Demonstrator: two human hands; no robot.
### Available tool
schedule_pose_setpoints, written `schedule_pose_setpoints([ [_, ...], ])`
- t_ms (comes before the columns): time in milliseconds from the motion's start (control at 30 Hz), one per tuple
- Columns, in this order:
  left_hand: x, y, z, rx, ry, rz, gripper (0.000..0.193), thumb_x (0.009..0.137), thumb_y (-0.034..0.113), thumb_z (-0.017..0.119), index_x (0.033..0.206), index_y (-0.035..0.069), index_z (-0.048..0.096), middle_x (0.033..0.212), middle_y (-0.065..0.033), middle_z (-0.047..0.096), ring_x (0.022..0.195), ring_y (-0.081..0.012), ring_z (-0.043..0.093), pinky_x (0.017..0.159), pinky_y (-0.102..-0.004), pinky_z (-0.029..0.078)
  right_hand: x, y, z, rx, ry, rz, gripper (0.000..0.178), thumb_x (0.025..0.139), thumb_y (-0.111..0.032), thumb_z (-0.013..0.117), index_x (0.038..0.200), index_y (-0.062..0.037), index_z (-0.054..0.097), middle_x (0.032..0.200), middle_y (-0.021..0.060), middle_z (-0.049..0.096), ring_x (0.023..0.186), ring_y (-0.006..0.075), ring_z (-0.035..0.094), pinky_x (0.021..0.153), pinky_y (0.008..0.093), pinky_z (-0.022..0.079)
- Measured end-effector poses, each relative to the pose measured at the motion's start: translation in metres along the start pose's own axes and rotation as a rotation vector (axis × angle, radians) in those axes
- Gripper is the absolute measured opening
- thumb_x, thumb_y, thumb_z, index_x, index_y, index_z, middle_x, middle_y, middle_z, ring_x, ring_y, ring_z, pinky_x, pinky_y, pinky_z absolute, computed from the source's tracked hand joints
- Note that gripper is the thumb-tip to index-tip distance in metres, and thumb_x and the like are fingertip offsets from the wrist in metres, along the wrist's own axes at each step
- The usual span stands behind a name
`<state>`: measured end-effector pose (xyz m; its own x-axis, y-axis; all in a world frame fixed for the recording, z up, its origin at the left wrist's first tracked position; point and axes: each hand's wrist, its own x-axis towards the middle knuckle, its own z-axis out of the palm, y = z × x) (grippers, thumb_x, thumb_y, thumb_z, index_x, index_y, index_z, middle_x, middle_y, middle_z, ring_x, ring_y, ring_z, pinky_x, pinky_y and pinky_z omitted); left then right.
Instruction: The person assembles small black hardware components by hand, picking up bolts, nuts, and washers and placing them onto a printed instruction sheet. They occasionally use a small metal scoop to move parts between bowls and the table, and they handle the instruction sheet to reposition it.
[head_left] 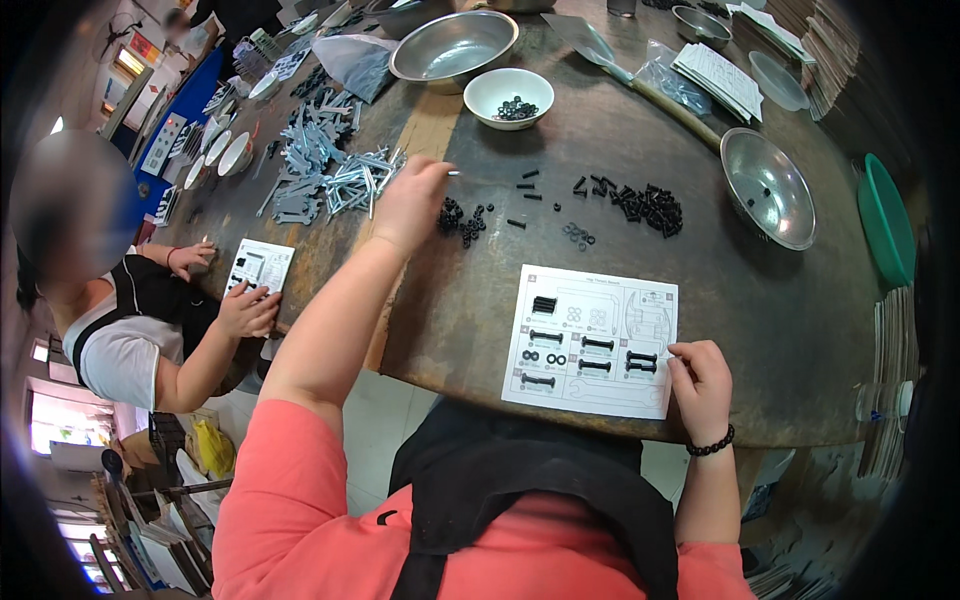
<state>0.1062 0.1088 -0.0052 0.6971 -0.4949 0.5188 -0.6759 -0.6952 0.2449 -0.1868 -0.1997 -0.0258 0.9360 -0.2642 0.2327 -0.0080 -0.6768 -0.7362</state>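
Observation:
A white printed card (590,400) with outline drawings, black bolts and black rings on it lies near the table's front edge. My right hand (703,385), with a black bead bracelet at its wrist, pinches the card's right edge. Over the table reaches my left hand (412,205), its fingers drawn together; what they hold, if anything, cannot be made out. Just beside it are a small pile of black nuts (465,222) and several loose black bolts (530,196). Farther right sit a heap of black bolts (655,210) and a few dark rings (577,236).
Metal pins (360,182) and flat grey wrenches (305,150) are heaped to the left. A white bowl (508,95) holds black nuts; steel bowls (455,48) and a long-handled steel scoop (768,190) stand beyond. At left, a co-worker's hand (250,312) rests on another card.

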Motion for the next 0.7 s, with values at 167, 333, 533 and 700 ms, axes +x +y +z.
schedule_pose_setpoints([
  [167,0.006,0.097,0.022,-0.182,-0.256,0.173,0.02,0.077,0.007,0.064,0.097,0.011,0.067,0.089,-0.0066,0.063,0.084,-0.0255,0.062,0.073,-0.0352,0.051,-0.001,0.001,0.002,-0.002,0.012,0.027,0.015,0.076,-0.001,0.064,0.091,-0.0016,0.063,0.079,0.0089,0.056,0.064,0.0194,0.053,0.059,0.0298,0.044],
  [333,-0.012,0.151,0.052,-0.357,-0.481,0.238,0.014,0.078,0.016,0.065,0.09,0.01,0.069,0.086,-0.0069,0.063,0.085,-0.0269,0.06,0.075,-0.037,0.049,-0.008,0.005,0.001,-0.018,-0.007,0.08,0.015,0.077,-0.004,0.063,0.091,-0.0014,0.063,0.082,0.0085,0.057,0.065,0.0196,0.054,0.06,0.0302,0.045],
  [533,-0.023,0.158,0.067,-0.328,-0.587,0.182,0.013,0.078,0.016,0.065,0.088,0.008,0.069,0.088,-0.0075,0.061,0.086,-0.0281,0.059,0.076,-0.0374,0.049,-0.013,0.013,0.003,-0.039,-0.007,0.122,0.015,0.079,-0.007,0.063,0.092,-0.0006,0.063,0.094,0.01,0.059,0.067,0.0201,0.057,0.064,0.03,0.047],
  [700,-0.026,0.15,0.064,-0.371,-0.495,0.153,0.016,0.079,0.014,0.065,0.093,0.006,0.067,0.089,-0.0081,0.062,0.087,-0.0279,0.059,0.076,-0.0368,0.048,-0.014,0.015,0.008,-0.084,-0.019,0.204,0.018,0.08,-0.008,0.062,0.096,-0.0007,0.061,0.111,0.0128,0.059,0.068,0.0196,0.059,0.067,0.0301,0.048],
])
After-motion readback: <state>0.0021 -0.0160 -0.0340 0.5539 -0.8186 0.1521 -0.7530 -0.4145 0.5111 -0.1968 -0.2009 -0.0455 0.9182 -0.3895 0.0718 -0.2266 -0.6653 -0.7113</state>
